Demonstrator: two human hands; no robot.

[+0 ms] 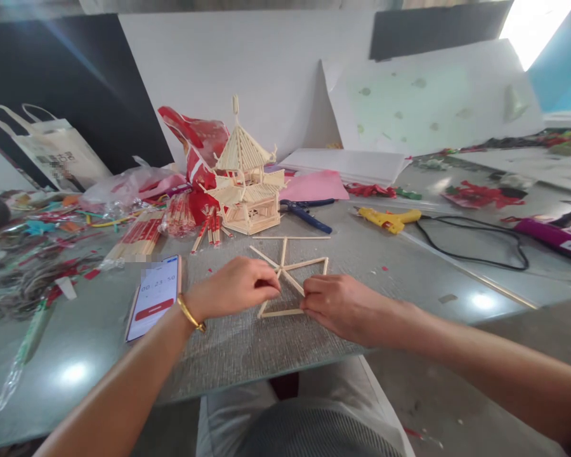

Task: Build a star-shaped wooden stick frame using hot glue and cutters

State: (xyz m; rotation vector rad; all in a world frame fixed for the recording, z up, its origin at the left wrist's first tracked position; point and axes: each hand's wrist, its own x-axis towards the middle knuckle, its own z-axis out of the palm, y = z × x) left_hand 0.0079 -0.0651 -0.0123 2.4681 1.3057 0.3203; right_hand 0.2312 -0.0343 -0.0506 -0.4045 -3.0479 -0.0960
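Note:
A flat frame of pale wooden sticks [292, 263] lies on the table, its spokes meeting at one centre. Over its left side is my left hand [240, 285], fingers pressed together near the centre; what they hold is hidden. My right hand [335, 304] pinches the frame's lower right corner, where a spoke meets an outer stick. Behind the frame lies a loose thin stick [292, 238]. Farther back stands a pagoda model built of sticks [250, 184].
A phone with a running timer [155, 295] lies at left. Bundled sticks [140, 235] and plastic wrappings are behind it. Blue pliers [309, 216] lie behind the frame. At right are a yellow glue gun [390, 219], its black cord and a purple tool [552, 238].

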